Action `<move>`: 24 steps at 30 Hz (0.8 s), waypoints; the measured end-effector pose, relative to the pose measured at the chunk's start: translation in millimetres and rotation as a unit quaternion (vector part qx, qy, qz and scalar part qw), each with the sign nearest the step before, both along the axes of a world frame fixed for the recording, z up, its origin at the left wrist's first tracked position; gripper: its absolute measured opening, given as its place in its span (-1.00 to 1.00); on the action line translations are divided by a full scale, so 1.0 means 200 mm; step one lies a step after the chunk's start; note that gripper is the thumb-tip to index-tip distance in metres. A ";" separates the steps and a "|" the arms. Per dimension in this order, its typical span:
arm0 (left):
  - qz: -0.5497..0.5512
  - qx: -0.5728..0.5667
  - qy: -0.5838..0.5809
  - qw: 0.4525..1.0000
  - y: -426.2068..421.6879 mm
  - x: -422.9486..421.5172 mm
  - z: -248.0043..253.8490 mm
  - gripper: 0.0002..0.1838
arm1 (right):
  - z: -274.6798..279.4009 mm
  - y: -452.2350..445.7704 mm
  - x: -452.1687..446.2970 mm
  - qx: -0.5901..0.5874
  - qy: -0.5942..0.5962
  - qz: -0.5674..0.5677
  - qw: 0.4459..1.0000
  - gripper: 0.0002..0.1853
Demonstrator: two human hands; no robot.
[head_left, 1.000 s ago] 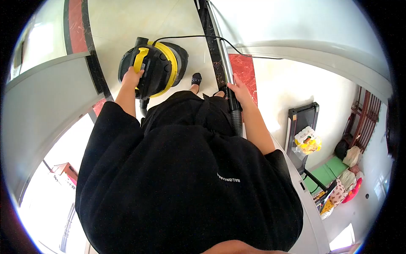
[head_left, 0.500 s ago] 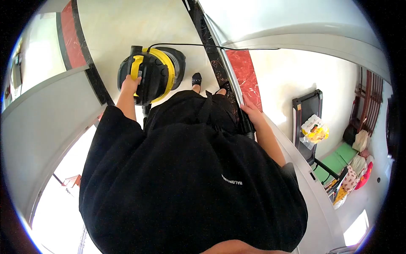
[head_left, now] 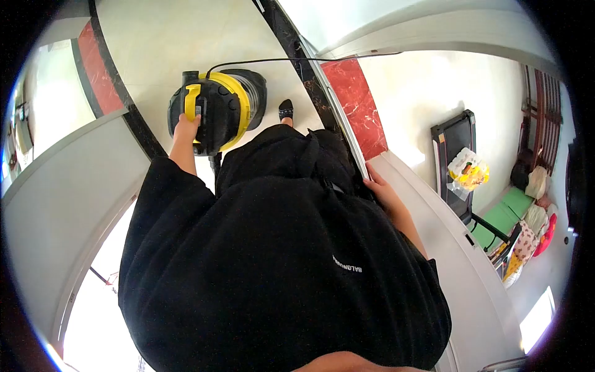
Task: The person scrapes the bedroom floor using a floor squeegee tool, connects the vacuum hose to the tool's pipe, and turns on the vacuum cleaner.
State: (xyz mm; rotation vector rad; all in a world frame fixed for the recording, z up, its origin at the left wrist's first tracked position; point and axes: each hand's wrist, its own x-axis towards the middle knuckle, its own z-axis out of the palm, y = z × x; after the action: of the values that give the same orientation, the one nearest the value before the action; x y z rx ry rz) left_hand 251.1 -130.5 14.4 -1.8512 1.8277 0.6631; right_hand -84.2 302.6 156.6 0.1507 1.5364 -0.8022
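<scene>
My left hand (head_left: 186, 128) is closed round the yellow carry handle (head_left: 193, 102) on top of a black and yellow vacuum cleaner (head_left: 221, 115). The cleaner is at the upper left over the pale floor, and a black hose stub shows at its lower side. On the other side, beside the door frame's metal edge, my right hand (head_left: 380, 188) has its fingers curled round a dark vacuum tube, mostly hidden now by the hand and my black shirt. A black power cord (head_left: 279, 60) runs from the cleaner across the doorway to the right.
A black and red stone threshold (head_left: 356, 99) crosses the doorway, with a white door panel (head_left: 434, 217) beside it. In the right room are a folded treadmill (head_left: 455, 149) with a plastic bag (head_left: 469, 172) on it, a green mat (head_left: 505, 214) and cushions. My socked foot (head_left: 286, 110) shows near the cleaner.
My right hand has moved down and closer to my body, and the dark tube beneath it has slipped mostly out of sight. The left hand keeps its hold; the view has shifted slightly.
</scene>
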 end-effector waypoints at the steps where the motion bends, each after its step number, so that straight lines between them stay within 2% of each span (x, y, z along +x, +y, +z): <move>1: -0.021 0.002 0.004 1.000 0.00 0.00 0.01 -0.38 | -0.04 0.08 0.00 -0.015 0.018 0.019 1.000 -0.33; 3: -0.045 0.002 0.008 0.999 -0.01 0.04 -0.01 -0.39 | -0.03 0.16 0.00 -0.032 0.037 0.033 0.998 -0.31; 4: -0.050 0.009 0.027 0.998 -0.02 0.09 -0.07 -0.40 | 0.01 0.19 -0.01 -0.015 0.047 0.076 0.996 -0.28; 5: -0.055 0.016 0.047 0.997 -0.02 0.07 -0.06 -0.40 | 0.04 0.22 -0.01 0.002 0.057 0.117 0.991 -0.25; 11: -0.095 0.002 0.055 0.994 0.11 -0.03 0.05 -0.42 | 0.11 0.54 0.13 0.004 0.096 0.164 0.982 -0.20; 12: -0.113 -0.007 0.068 0.991 0.13 -0.04 0.02 -0.42 | 0.10 0.62 0.17 0.013 0.039 0.097 0.994 -0.21; 15: -0.156 -0.026 0.073 0.985 0.22 -0.13 0.03 -0.41 | 0.17 0.75 0.26 0.069 -0.003 0.048 0.996 -0.23; 16: -0.187 -0.003 0.062 0.980 0.24 -0.17 0.07 -0.36 | 0.18 0.81 0.28 0.076 -0.042 0.019 0.996 -0.23; 17: -0.199 -0.003 0.059 0.978 0.27 -0.20 0.08 -0.36 | 0.14 0.91 0.33 0.074 -0.046 0.008 0.996 -0.23; 19: -0.243 -0.021 0.077 0.967 0.33 -0.29 0.09 -0.27 | 0.01 1.13 0.43 -0.008 -0.019 -0.009 1.000 -0.22; 20: -0.264 -0.009 0.055 0.963 0.35 -0.34 0.13 -0.21 | 0.01 1.18 0.46 -0.003 -0.040 -0.030 0.999 -0.23; 24: -0.373 0.001 0.035 0.927 0.50 -0.55 0.17 -0.22 | -0.05 1.40 0.60 -0.002 -0.012 -0.095 0.995 -0.27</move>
State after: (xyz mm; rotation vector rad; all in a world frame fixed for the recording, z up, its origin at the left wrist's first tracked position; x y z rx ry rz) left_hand 141.6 -30.6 47.8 -0.9843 2.3437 0.4382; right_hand 35.1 582.5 146.2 0.3065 1.5132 -0.9491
